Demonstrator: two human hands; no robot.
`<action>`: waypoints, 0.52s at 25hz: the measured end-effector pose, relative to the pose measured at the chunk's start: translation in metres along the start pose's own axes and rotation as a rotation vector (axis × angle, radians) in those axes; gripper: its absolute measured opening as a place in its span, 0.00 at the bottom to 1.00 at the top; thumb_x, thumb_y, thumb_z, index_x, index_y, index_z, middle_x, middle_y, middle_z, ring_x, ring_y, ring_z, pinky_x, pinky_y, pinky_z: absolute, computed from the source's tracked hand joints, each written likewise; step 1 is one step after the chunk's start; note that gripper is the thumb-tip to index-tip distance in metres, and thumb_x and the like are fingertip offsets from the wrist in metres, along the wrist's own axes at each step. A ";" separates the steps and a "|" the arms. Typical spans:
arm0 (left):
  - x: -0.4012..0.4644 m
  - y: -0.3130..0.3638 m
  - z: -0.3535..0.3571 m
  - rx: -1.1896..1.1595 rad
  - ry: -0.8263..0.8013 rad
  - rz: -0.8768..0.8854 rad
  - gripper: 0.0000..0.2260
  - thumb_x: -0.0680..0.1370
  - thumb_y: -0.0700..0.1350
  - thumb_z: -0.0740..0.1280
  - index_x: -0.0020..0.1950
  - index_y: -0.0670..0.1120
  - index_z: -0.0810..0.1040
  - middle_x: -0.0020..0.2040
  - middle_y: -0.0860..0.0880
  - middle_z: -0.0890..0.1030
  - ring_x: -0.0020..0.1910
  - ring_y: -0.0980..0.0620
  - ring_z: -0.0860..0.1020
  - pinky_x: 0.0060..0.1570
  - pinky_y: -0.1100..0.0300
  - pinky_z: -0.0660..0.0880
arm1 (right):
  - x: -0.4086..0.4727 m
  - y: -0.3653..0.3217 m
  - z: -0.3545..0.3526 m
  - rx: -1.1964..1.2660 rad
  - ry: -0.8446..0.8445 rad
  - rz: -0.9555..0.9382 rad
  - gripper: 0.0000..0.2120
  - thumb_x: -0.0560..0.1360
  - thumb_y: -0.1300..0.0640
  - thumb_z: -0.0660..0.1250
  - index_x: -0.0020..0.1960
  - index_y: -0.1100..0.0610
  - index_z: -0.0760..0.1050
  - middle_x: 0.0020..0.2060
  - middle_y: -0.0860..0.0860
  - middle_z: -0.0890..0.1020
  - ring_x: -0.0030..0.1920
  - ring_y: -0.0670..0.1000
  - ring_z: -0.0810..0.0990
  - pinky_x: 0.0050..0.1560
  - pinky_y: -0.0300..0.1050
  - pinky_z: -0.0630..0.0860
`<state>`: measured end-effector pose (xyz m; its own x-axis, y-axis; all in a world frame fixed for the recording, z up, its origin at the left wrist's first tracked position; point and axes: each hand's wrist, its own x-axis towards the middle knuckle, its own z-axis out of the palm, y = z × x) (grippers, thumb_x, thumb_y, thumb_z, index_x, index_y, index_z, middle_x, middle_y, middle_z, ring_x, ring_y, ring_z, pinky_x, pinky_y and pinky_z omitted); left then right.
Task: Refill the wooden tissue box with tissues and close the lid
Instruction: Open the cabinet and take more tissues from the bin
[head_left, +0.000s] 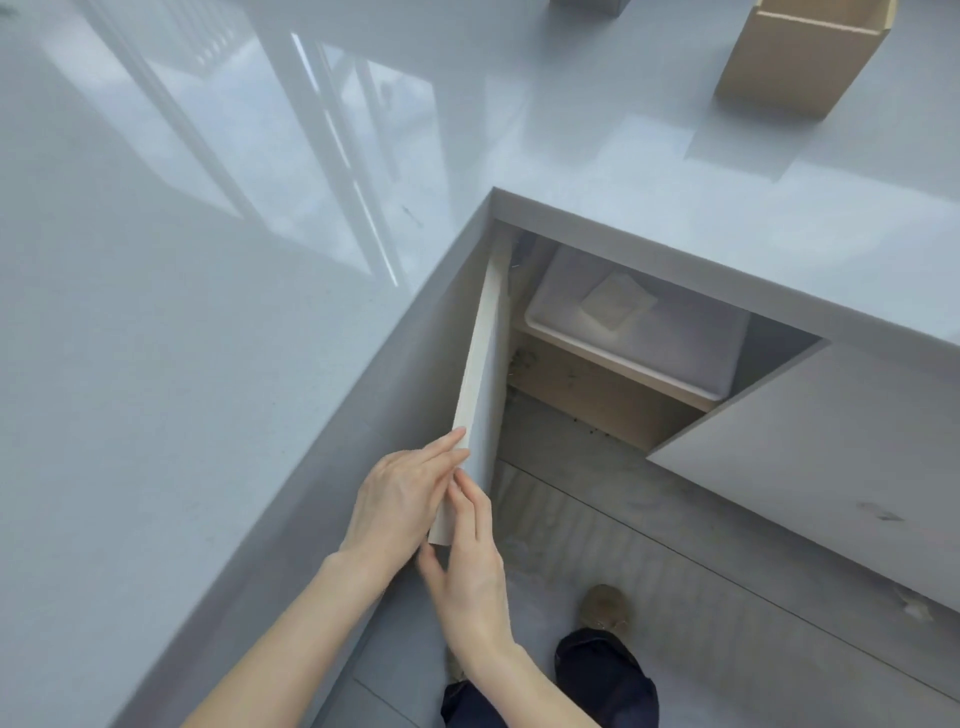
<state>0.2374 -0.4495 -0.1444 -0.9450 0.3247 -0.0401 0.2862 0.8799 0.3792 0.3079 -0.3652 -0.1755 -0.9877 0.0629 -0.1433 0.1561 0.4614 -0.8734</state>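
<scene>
The glossy pale grey-blue tabletop (182, 364) carried white streaked reflections of window frames and a few small dark specks. The open-topped wooden box (795, 57) at the far right was a plain light tan. The cabinet door (485, 384) was pale grey on its face with a cream edge; a second open door (810, 431) was matt light grey. Inside, the shelf (597, 389) was light beige wood with dark smudges, holding a white plastic bin (701, 358) and a whitish square packet (615, 304). The floor (701, 545) showed grey wood-grain planks. A trouser leg (602, 680) was dark navy, the shoe (605, 608) dull brown.
</scene>
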 end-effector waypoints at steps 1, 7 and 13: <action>0.000 -0.006 -0.003 -0.002 -0.003 0.008 0.16 0.72 0.46 0.57 0.49 0.49 0.83 0.56 0.55 0.83 0.44 0.56 0.84 0.43 0.62 0.78 | 0.001 -0.004 0.009 0.015 0.002 0.015 0.31 0.72 0.61 0.66 0.72 0.52 0.60 0.71 0.41 0.62 0.68 0.41 0.68 0.56 0.35 0.73; 0.003 -0.014 -0.006 0.037 -0.013 0.091 0.15 0.71 0.45 0.57 0.48 0.48 0.83 0.54 0.53 0.84 0.43 0.51 0.83 0.38 0.59 0.79 | 0.001 -0.008 0.017 -0.023 0.038 0.023 0.31 0.71 0.61 0.66 0.71 0.49 0.59 0.70 0.37 0.60 0.68 0.42 0.68 0.62 0.38 0.72; 0.018 0.000 -0.009 0.092 -0.005 0.079 0.09 0.70 0.41 0.65 0.48 0.46 0.81 0.52 0.47 0.84 0.46 0.45 0.82 0.37 0.53 0.79 | 0.004 -0.010 -0.009 -0.135 0.018 -0.051 0.28 0.72 0.49 0.63 0.70 0.54 0.65 0.69 0.46 0.69 0.69 0.42 0.64 0.71 0.39 0.61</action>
<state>0.2190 -0.4471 -0.1374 -0.9183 0.3954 -0.0179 0.3730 0.8796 0.2952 0.3018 -0.3617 -0.1632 -0.9945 0.0512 -0.0909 0.1037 0.5790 -0.8087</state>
